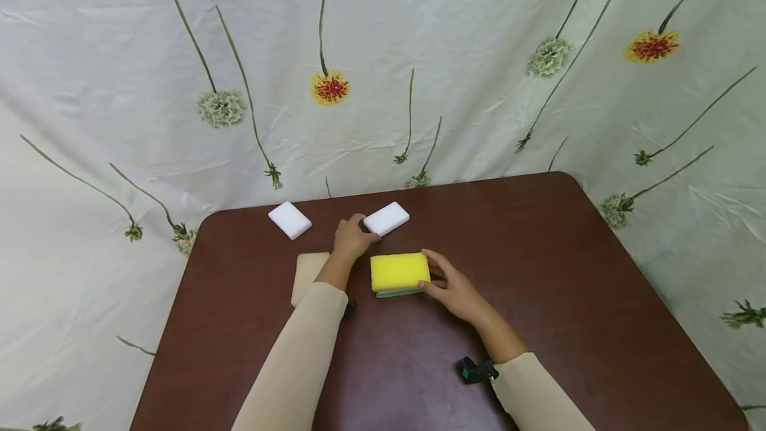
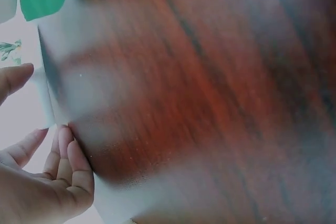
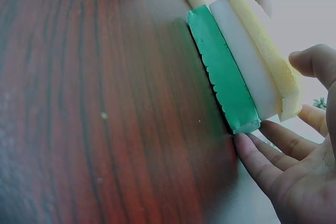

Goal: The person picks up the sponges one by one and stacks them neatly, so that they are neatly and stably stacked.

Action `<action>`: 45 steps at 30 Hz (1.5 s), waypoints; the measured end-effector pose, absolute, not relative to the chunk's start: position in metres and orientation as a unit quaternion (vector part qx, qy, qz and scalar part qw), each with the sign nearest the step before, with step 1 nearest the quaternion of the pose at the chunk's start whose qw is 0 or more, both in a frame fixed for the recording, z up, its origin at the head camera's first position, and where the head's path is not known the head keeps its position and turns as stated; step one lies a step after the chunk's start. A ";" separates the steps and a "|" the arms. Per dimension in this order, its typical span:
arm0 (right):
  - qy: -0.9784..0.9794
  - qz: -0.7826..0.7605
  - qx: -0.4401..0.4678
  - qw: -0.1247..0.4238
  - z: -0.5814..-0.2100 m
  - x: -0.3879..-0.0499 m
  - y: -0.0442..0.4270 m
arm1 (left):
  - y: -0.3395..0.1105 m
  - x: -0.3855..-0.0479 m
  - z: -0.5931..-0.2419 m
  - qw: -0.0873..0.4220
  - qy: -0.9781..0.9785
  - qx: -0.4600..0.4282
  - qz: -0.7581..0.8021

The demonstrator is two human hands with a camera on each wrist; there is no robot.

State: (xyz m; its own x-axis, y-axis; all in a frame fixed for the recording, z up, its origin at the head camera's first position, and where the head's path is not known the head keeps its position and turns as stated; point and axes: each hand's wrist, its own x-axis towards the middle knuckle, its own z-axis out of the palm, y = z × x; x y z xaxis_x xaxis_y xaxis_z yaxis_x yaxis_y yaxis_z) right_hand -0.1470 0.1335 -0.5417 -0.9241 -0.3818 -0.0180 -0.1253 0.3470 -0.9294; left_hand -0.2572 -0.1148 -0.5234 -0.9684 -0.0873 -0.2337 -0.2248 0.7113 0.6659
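My left hand [image 1: 352, 239] is at the left end of a white block [image 1: 387, 218], fingertips and thumb at its sides. In the left wrist view the hand [image 2: 50, 182] has its fingertips at the pale, overexposed block. A stack with a yellow sponge [image 1: 399, 271] on top lies nearer me. My right hand [image 1: 457, 291] grips its right end, thumb at the front and fingers at the back. In the right wrist view a green layer [image 3: 223, 69] lies on the table, a white layer [image 3: 245, 59] above it, then the yellow sponge [image 3: 265, 51], with the right hand [image 3: 299, 166] around the end.
A second white block [image 1: 290, 220] lies at the table's back left. One beige sponge [image 1: 307, 275] is beside my left forearm, partly covered by it. Behind the dark wooden table [image 1: 526, 238] hangs a flowered white cloth [image 1: 371, 38].
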 end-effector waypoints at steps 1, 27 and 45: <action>0.812 -0.550 -0.156 0.117 -0.542 -0.147 0.133 | -0.115 -0.257 -0.524 0.093 0.917 -0.084 0.378; 0.814 -0.548 -0.150 0.123 -0.541 -0.147 0.133 | -0.139 -0.235 -0.511 0.050 0.825 -0.068 0.559; 0.810 -0.556 -0.147 0.115 -0.540 -0.148 0.129 | -0.129 -0.191 -0.499 0.008 0.798 -0.023 0.602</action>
